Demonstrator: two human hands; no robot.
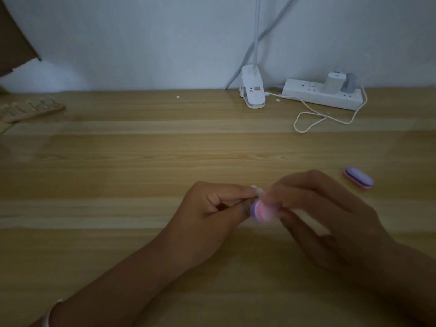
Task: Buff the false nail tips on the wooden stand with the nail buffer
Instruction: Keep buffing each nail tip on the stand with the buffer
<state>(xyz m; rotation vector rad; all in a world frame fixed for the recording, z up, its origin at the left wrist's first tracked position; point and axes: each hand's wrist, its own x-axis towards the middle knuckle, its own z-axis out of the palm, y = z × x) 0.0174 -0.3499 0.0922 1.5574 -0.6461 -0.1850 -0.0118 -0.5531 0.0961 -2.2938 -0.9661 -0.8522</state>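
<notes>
So the hands were close together, about 5 o'clock from the middle of the table (141,161). The left hand (212,206) pinched a tiny pale false nail tip (256,190) between thumb and forefinger. The right hand (313,208) had its fingers curled round the pink-and-purple nail buffer (260,212), which sat right up against the tip. That hand was pretty blurry, so I'd guess mid-stroke, but I couldn't tell exactly how the fingers sat on the buffer.

The wooden stand (33,110) was way off at 10 o'clock near the table's left edge, with a row of tips on it as far as I could make out. A second buffer (358,178) lay loose at 3 o'clock of the hands, well apart from them.

What could go wrong, imo: that tip was small and only held by a fingertip pinch, so a hard stroke could flick it out, and it'd be a pain to find on pale wood in that dim light. The buffer could also scuff the left fingertips, since it was touching or nearly touching them. And with the stand that far off, swapping tips means a long reach, so a tip could get dropped on the way. The clip lamp (253,89), power strip (323,94) and cable (313,121) at 1 o'clock looked safely out of the way.
</notes>
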